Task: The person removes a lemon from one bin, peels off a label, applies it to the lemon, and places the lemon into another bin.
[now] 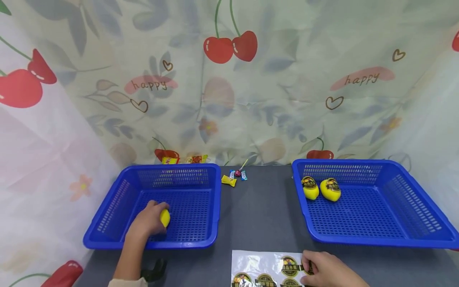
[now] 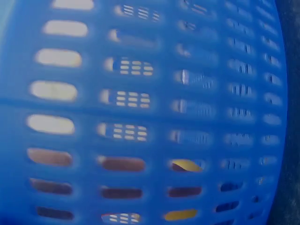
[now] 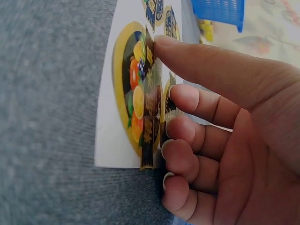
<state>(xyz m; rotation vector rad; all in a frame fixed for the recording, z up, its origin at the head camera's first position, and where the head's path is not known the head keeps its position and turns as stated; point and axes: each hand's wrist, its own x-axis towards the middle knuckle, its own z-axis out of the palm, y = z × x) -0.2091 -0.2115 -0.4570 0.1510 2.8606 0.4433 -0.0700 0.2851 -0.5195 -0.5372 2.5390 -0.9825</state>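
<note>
A person's left hand (image 1: pixel 147 222) curls its fingers round a small, smooth yellow lemon-shaped plastic fruit (image 1: pixel 165 217) on the perforated floor of the left blue plastic basket (image 1: pixel 107 239), which fills the blurred left wrist view. Right of that basket, at the near edge of the dark grey table (image 1: pixel 261 215), the right hand (image 1: pixel 328 271) pinches an oval gold-rimmed fruit sticker (image 3: pixel 143 98) between thumb and curled fingers, lifting it from the glossy white sticker sheet (image 1: pixel 251 261). Two more yellow fruits bearing dark labels (image 1: pixel 320 188) lie in the right blue basket (image 1: pixel 394 241).

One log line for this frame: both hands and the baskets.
left hand: grips yellow lemon in left basket | right hand: peels sticker off sheet | right basket: two stickered lemons
</note>
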